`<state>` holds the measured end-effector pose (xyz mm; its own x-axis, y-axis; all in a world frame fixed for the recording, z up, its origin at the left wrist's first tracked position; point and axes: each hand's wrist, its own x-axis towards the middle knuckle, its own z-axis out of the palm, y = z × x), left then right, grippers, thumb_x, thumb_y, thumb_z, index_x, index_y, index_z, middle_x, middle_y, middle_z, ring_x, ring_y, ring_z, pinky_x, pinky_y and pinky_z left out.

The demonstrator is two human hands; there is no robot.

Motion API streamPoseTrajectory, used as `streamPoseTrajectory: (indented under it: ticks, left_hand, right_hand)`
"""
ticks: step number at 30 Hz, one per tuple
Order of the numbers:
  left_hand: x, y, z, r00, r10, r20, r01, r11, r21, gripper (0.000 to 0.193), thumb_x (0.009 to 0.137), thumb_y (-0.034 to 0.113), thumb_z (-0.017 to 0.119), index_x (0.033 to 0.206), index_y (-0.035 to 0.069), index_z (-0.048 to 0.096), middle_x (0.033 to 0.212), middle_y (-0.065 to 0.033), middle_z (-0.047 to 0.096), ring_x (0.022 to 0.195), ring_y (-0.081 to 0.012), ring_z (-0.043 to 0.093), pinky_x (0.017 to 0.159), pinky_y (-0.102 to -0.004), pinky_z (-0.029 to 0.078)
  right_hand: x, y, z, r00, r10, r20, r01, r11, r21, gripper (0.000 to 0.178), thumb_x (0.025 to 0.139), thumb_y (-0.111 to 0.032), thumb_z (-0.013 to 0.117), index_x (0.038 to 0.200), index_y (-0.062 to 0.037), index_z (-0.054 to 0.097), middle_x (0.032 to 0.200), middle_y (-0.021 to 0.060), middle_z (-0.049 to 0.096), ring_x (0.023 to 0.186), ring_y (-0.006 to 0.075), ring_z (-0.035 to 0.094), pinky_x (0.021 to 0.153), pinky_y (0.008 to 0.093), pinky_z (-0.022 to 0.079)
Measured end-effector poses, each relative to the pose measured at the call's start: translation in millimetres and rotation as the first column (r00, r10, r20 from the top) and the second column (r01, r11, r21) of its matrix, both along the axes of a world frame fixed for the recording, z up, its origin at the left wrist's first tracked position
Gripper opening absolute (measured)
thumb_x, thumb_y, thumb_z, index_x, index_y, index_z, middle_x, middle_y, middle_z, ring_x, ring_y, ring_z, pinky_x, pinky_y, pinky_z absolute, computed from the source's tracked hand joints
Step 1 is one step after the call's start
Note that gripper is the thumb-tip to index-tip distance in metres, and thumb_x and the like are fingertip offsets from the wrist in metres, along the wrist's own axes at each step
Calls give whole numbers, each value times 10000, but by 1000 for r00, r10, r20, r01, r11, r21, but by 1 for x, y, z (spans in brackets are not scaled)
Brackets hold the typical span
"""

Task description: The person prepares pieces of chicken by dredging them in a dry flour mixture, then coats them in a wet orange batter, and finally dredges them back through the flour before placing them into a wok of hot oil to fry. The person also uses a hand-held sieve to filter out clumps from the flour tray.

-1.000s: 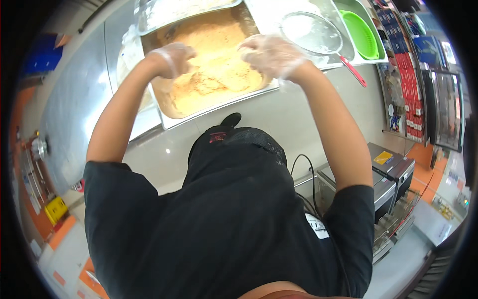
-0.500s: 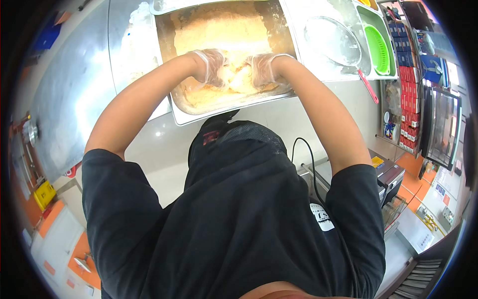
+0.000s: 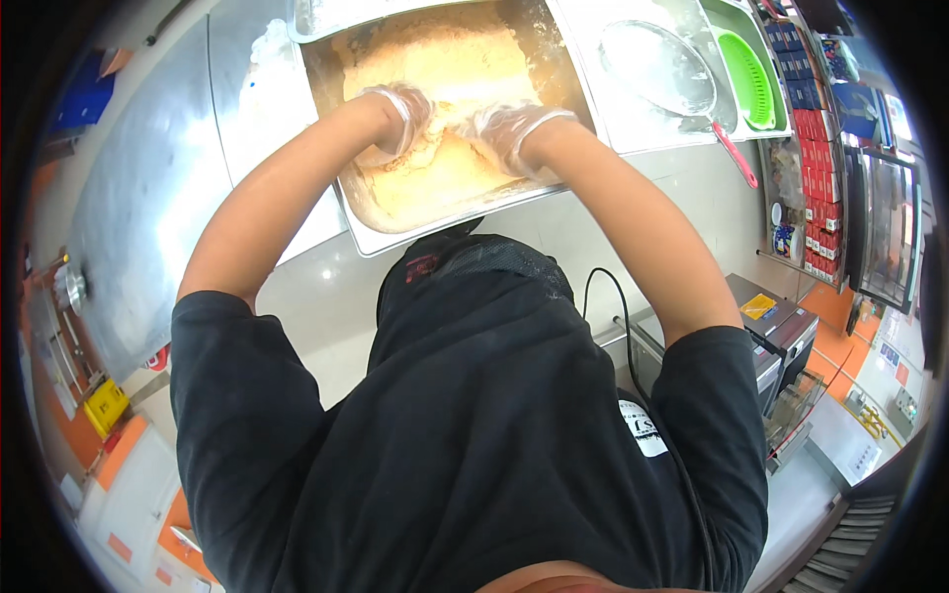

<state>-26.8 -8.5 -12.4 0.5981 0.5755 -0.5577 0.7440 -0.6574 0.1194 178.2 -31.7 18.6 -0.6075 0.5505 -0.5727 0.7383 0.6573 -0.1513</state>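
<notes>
The left hand [image 3: 405,117] and right hand [image 3: 502,134] sit side by side, a little apart, down at the orange-yellow powder [image 3: 435,69] in the deep metal pan [image 3: 552,54]. Both wear thin clear gloves [image 3: 516,127], which presumably keep skin and powder apart. The fingertips are lost in glare and powder, so whether either grip is wide, narrow or holding something I cannot tell. Working as a facing pair probably lets the hands gather powder between them, and the pan's raised walls likely keep it from spilling.

The sieve [image 3: 654,69] lies right of the pan, its red handle [image 3: 734,155] reaching past the front edge toward the person, seemingly for easy pick-up. Beyond it, a green basket [image 3: 746,81] stands in a pale tray [image 3: 779,117].

For moving, the right wrist has the tighter side: it is close to the pan's near right corner. The left forearm crosses the near left part of the rim, so a low sweep there could brush it. More powder spreads toward the far wall, giving the hands room forward. Left of the pan runs a steel surface [image 3: 148,188], with a white patch [image 3: 269,84] next to the pan.
</notes>
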Motion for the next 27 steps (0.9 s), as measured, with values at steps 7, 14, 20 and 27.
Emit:
streamPoseTrajectory:
  ticks: [7, 14, 20, 27]
  left_hand:
    - [-5, 10, -20, 949, -252, 190, 250, 968, 32, 279, 749, 265, 680, 944, 66, 675, 878, -196, 671, 813, -350, 643, 760, -399, 515]
    - [22, -9, 24, 966, -195, 167, 178, 978, 107, 207, 893, 234, 549, 895, 39, 618, 856, -217, 651, 839, -361, 650, 727, -430, 524]
    - [18, -6, 21, 982, -191, -2, 189, 974, 126, 223, 905, 247, 526, 893, 46, 620, 944, -193, 647, 847, -320, 661, 715, -418, 532]
    - [-3, 3, 39, 969, -133, 208, 112, 988, 108, 188, 827, 169, 571, 909, 11, 631, 1012, -207, 635, 938, -367, 623, 779, -418, 496]
  right_hand:
    - [2, -9, -28, 991, 95, -93, -78, 983, 167, 201, 772, -86, 591, 928, -14, 696, 908, 187, 685, 861, 315, 669, 747, 435, 525]
    - [-4, 9, 2, 963, -263, 59, 264, 965, 6, 230, 784, -86, 656, 1007, -72, 712, 1046, 121, 688, 953, 289, 664, 699, 413, 561]
    - [26, 12, 63, 998, -51, -38, 56, 988, 147, 200, 747, -59, 689, 944, -24, 703, 938, 128, 702, 879, 316, 675, 643, 409, 564]
    - [37, 14, 90, 968, -154, -197, 196, 957, 213, 175, 715, -24, 693, 888, 3, 707, 913, 144, 702, 856, 315, 680, 637, 422, 556]
